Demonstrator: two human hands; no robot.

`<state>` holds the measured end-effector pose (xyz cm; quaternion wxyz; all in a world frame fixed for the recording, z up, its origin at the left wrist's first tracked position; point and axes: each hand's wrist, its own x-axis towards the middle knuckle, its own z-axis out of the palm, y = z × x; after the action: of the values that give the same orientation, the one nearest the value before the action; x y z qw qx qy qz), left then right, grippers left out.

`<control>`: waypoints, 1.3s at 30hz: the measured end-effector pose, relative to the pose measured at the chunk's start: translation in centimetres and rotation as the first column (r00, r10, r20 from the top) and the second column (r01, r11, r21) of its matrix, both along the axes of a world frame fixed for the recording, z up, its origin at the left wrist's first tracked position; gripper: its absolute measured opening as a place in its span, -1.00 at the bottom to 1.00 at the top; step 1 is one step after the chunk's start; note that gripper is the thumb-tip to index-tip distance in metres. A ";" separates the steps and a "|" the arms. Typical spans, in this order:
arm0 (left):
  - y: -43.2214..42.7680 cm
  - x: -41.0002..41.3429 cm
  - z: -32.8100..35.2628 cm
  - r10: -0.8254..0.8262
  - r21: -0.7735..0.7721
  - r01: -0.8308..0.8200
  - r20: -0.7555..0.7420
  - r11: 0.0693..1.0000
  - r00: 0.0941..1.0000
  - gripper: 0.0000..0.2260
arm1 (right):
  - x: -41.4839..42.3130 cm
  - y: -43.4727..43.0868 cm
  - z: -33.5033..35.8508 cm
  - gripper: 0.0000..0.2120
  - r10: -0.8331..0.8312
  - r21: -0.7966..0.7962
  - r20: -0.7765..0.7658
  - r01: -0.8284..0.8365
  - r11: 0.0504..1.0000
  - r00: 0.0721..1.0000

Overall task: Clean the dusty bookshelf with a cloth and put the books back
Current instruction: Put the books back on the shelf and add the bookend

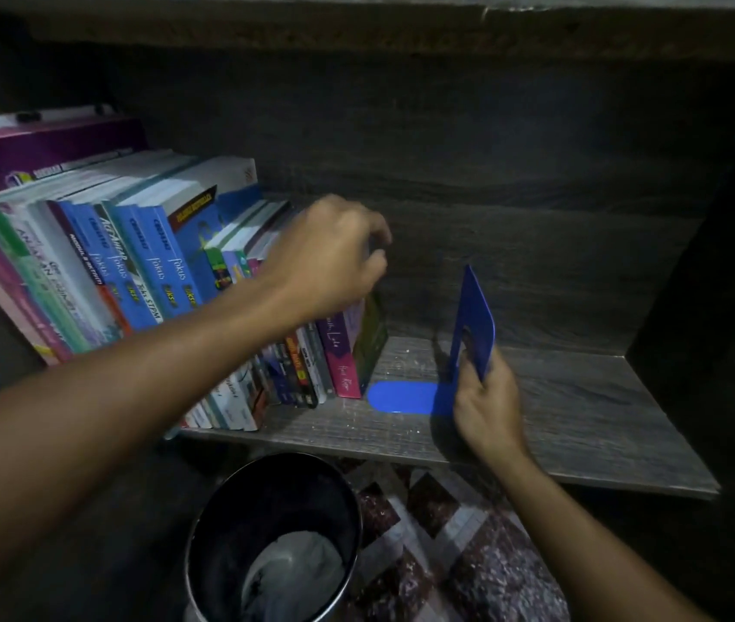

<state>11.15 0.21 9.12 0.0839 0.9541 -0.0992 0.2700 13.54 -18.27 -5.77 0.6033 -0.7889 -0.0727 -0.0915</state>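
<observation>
A row of books (pixel 141 262) leans leftward on the grey wooden shelf (pixel 558 410), filling its left half. My left hand (pixel 330 258) rests on the top edges of the rightmost small books (pixel 347 352), fingers curled over them. A blue L-shaped bookend (pixel 473 325) stands just right of the books, its flat foot (pixel 401 397) lying on the shelf and pointing toward them. My right hand (pixel 487 406) grips the bookend's upright plate at its lower edge. No cloth is in view.
White dust specks lie on the shelf board around the bookend. A dark round bucket (pixel 276 531) with something pale inside stands on the patterned floor (pixel 446 554) below the shelf's front edge. The shelf's right wall (pixel 706 285) is dark.
</observation>
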 end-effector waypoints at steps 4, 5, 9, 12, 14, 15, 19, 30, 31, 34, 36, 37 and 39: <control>4.1 -1.5 0.4 0.149 0.346 -0.050 -0.267 0.937 0.952 -0.38 | 0.6 0.6 -0.3 -0.63 -0.066 -0.048 0.032 0.067 0.997 0.997; 4.4 -1.6 0.0 0.181 0.405 -0.058 -0.270 0.912 0.946 -0.33 | 0.7 0.8 -0.3 -0.60 -0.074 -0.063 0.046 0.077 0.995 0.996; 3.8 -0.5 -1.4 0.163 0.469 -0.099 -0.098 0.877 0.982 -0.41 | 1.1 1.7 -0.1 -0.47 -0.107 -0.063 0.071 0.112 0.992 0.992; 3.4 -0.1 -2.1 0.201 0.506 -0.173 0.000 0.845 0.980 -0.43 | 1.7 3.2 -0.1 -0.39 -0.057 0.007 0.061 0.057 0.998 0.996; 3.2 -0.1 -2.3 0.218 0.510 -0.208 0.041 0.835 0.975 -0.44 | 2.3 4.2 -0.1 -0.38 0.014 0.073 0.045 -0.017 0.997 0.999; 3.1 -0.1 -2.4 0.220 0.509 -0.213 0.046 0.834 0.974 -0.44 | 2.4 4.6 -0.1 -0.38 0.040 0.100 0.042 -0.044 0.994 0.998; 2.8 -0.7 -2.4 0.224 0.505 -0.234 0.080 0.831 0.971 -0.46 | 2.9 6.0 0.1 -0.45 0.116 0.185 0.002 -0.114 0.976 0.993; 4.3 -0.4 -1.3 0.147 0.377 -0.120 -0.043 0.918 0.988 -0.40 | 3.1 8.0 -1.3 -0.32 0.219 0.345 0.025 -0.213 0.914 0.976; 4.8 -1.2 -1.4 0.105 0.318 -0.088 -0.036 0.944 0.994 -0.38 | 3.2 7.8 -1.4 -0.33 0.243 0.357 0.031 -0.238 0.903 0.969; 6.7 -5.0 -2.4 0.050 0.173 -0.084 0.195 0.981 0.980 -0.50 | 3.8 6.6 -1.3 -0.33 0.333 0.395 0.023 -0.315 0.863 0.943; 8.3 -8.4 -3.4 0.060 0.100 -0.100 0.347 0.990 0.936 -0.66 | 4.1 5.8 -1.3 -0.28 0.429 0.441 -0.001 -0.385 0.811 0.903; 9.1 -10.0 -4.0 0.098 0.071 -0.138 0.403 0.988 0.910 -0.71 | 4.2 5.4 -1.3 -0.21 0.481 0.483 -0.010 -0.417 0.770 0.877; 10.7 -12.1 -5.4 0.248 -0.069 -0.244 0.461 0.967 0.852 -0.77 | 4.2 4.8 -0.7 -0.21 0.553 0.591 0.012 -0.452 0.668 0.833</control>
<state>-0.91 10.93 3.69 0.0261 0.8657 0.0073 0.4998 17.78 -13.47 -6.43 0.8160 -0.5247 -0.2059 0.1286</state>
